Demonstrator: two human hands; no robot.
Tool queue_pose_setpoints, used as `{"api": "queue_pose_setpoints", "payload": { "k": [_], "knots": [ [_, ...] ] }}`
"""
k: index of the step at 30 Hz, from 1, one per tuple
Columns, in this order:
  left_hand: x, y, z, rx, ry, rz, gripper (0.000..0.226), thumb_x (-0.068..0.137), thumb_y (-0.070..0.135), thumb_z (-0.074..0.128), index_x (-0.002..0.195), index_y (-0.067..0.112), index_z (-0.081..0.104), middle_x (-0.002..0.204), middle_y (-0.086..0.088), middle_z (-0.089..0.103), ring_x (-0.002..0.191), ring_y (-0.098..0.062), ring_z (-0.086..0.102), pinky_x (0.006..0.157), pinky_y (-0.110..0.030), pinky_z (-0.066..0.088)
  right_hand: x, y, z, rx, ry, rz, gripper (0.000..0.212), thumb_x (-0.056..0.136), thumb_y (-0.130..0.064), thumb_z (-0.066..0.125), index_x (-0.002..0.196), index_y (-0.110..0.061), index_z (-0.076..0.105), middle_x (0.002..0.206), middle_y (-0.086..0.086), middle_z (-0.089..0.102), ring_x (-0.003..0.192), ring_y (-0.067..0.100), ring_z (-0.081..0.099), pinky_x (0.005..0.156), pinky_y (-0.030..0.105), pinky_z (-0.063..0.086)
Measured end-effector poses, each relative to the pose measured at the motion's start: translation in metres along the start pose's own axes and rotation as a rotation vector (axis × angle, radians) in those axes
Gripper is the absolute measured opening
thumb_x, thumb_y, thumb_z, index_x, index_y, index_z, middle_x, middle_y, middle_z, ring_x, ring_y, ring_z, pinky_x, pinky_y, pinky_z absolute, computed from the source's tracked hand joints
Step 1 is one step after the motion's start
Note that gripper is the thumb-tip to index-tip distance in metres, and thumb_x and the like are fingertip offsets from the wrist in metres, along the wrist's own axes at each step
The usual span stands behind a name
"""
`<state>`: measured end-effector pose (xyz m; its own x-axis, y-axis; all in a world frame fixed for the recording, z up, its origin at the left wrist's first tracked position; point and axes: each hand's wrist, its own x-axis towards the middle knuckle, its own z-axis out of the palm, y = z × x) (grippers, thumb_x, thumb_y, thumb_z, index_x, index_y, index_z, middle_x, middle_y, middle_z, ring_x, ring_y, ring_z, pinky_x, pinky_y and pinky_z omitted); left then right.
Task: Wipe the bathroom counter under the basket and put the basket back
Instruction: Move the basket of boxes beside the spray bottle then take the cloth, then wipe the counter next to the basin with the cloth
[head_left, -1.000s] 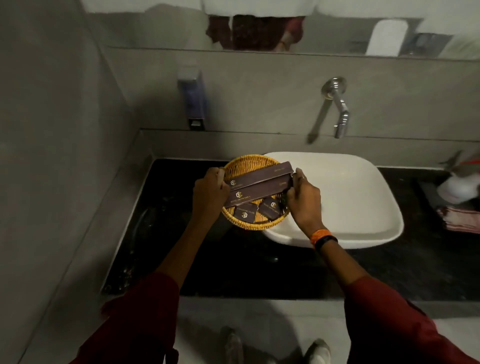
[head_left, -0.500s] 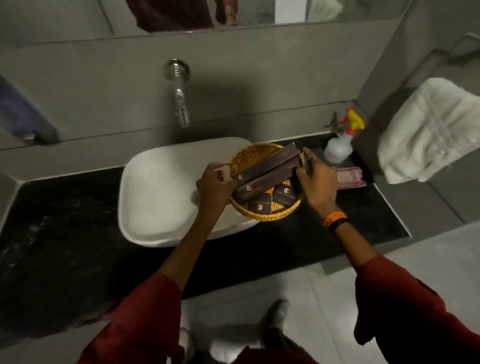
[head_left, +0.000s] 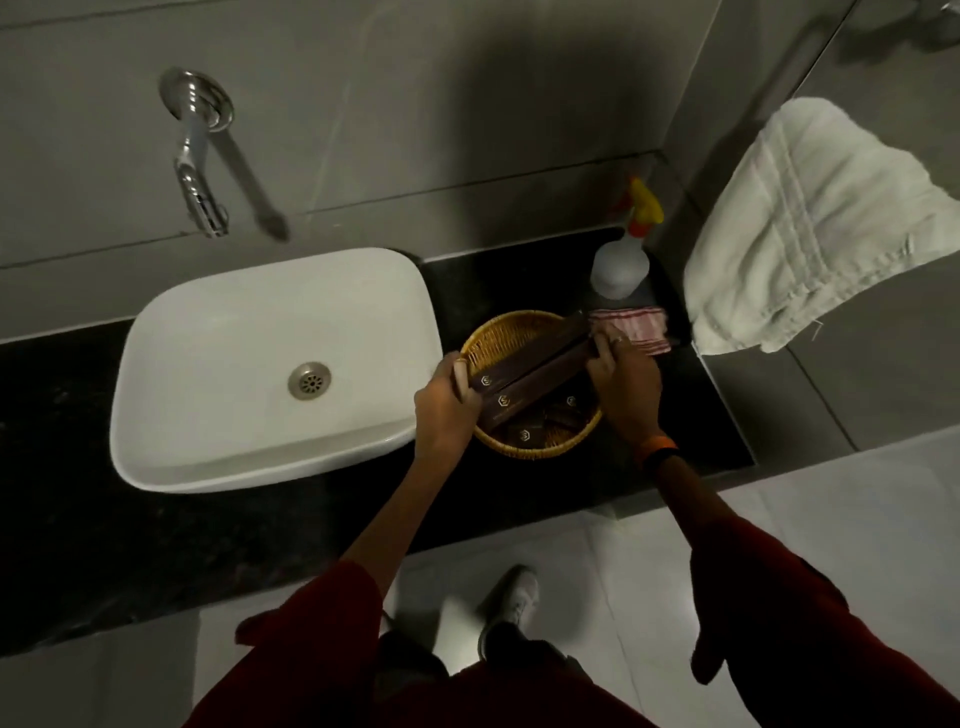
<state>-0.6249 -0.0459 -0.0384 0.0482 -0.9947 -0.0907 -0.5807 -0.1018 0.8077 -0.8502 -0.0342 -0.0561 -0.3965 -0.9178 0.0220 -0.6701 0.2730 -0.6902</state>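
A round yellow wicker basket (head_left: 511, 332) holding dark brown boxes (head_left: 524, 376) and small packets is over the black counter (head_left: 691, 410), right of the white sink (head_left: 208, 332). My left hand (head_left: 444, 408) grips its left rim. My right hand (head_left: 626, 382) grips its right rim and the ends of the long boxes. A folded red-and-white striped cloth (head_left: 636, 330) lies just behind my right hand. I cannot tell whether the basket touches the counter.
A white spray bottle (head_left: 621, 262) with a yellow and red trigger stands in the back right corner. A white towel (head_left: 810, 228) hangs on the right wall. A chrome tap (head_left: 200, 171) juts from the wall above the sink.
Both hands carried the basket from the left of the sink, across the basin, to the counter on its right side. The view swung right with it.
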Motion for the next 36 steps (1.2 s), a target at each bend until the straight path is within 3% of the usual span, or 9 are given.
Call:
{"api": "queue_pose_setpoints", "payload": {
  "k": [8,13,16,18,23,25,28,32,36],
  "knots": [
    [-0.011,-0.037,0.042,0.041,0.016,-0.111,0.03,0.097,0.008,0.049,0.125,0.002,0.059,0.104,-0.019,0.072,0.097,-0.035,0.068,0.077,-0.009,0.035,-0.003,0.041,0.029,0.063,-0.196,0.056,0.048,0.099,-0.018,0.053,0.146,-0.017,0.045,0.132,0.012,0.064,0.116,0.03,0.064,0.101,0.043,0.052],
    [-0.011,-0.049,0.048,0.134,-0.084,-0.16,0.05,0.099,0.009,0.048,0.148,0.004,0.039,0.137,-0.021,0.059,0.126,-0.035,0.056,0.108,-0.037,0.041,-0.003,0.05,0.04,0.187,-0.253,0.068,0.045,0.101,-0.02,0.049,0.145,-0.025,0.044,0.138,0.007,0.06,0.123,0.024,0.06,0.102,0.03,0.046],
    [-0.016,-0.035,0.051,0.248,-0.087,-0.118,0.059,0.097,0.009,0.052,0.152,0.004,0.03,0.153,-0.02,0.041,0.139,-0.035,0.043,0.114,-0.041,0.036,0.0,0.056,0.039,0.268,-0.286,0.102,0.042,0.102,-0.036,0.048,0.143,-0.034,0.044,0.141,-0.002,0.058,0.121,0.008,0.055,0.093,0.014,0.042],
    [-0.024,-0.015,0.058,0.248,-0.019,-0.007,0.061,0.095,0.011,0.054,0.151,0.005,0.031,0.159,-0.017,0.031,0.148,-0.033,0.029,0.118,-0.041,0.032,0.008,0.058,0.034,0.315,-0.249,0.167,0.042,0.098,-0.047,0.051,0.139,-0.037,0.047,0.137,-0.005,0.059,0.12,0.006,0.054,0.095,0.019,0.044],
    [0.004,0.041,0.096,0.192,-0.063,0.165,0.049,0.093,0.021,0.056,0.14,0.01,0.047,0.141,-0.013,0.053,0.134,-0.027,0.046,0.11,-0.034,0.037,0.046,0.061,0.015,0.209,-0.001,0.176,0.034,0.097,-0.026,0.056,0.129,-0.013,0.06,0.128,0.013,0.065,0.119,0.027,0.06,0.101,0.039,0.048],
    [0.036,0.057,0.117,0.142,-0.152,0.223,0.042,0.097,0.019,0.053,0.138,0.009,0.049,0.137,-0.014,0.055,0.129,-0.027,0.05,0.102,-0.027,0.039,0.068,0.064,0.009,0.125,-0.011,0.141,0.036,0.099,-0.021,0.053,0.132,-0.007,0.057,0.136,0.016,0.06,0.127,0.03,0.055,0.111,0.04,0.043],
    [0.094,0.066,0.156,0.255,-0.31,0.256,0.039,0.097,0.012,0.051,0.136,0.005,0.052,0.136,-0.02,0.055,0.127,-0.035,0.048,0.104,-0.039,0.042,0.103,0.076,0.003,-0.071,-0.113,0.12,0.039,0.102,-0.021,0.045,0.138,-0.008,0.05,0.147,0.014,0.049,0.136,0.03,0.046,0.116,0.045,0.036],
    [0.15,0.06,0.204,0.472,-0.512,0.291,0.034,0.088,0.01,0.059,0.12,-0.003,0.057,0.123,-0.027,0.058,0.116,-0.045,0.052,0.09,-0.044,0.045,0.127,0.092,-0.001,-0.101,-0.204,0.15,0.056,0.101,-0.012,0.05,0.153,-0.008,0.029,0.162,0.017,0.023,0.151,0.03,0.021,0.12,0.031,0.011],
    [0.17,0.05,0.227,0.476,-0.638,0.286,0.056,0.081,0.018,0.071,0.133,0.005,0.054,0.134,-0.022,0.056,0.125,-0.039,0.051,0.102,-0.046,0.042,0.135,0.098,-0.002,-0.064,-0.279,0.108,0.058,0.097,-0.006,0.058,0.15,-0.001,0.033,0.156,0.02,0.034,0.146,0.032,0.03,0.113,0.023,0.015]
  ]
}}
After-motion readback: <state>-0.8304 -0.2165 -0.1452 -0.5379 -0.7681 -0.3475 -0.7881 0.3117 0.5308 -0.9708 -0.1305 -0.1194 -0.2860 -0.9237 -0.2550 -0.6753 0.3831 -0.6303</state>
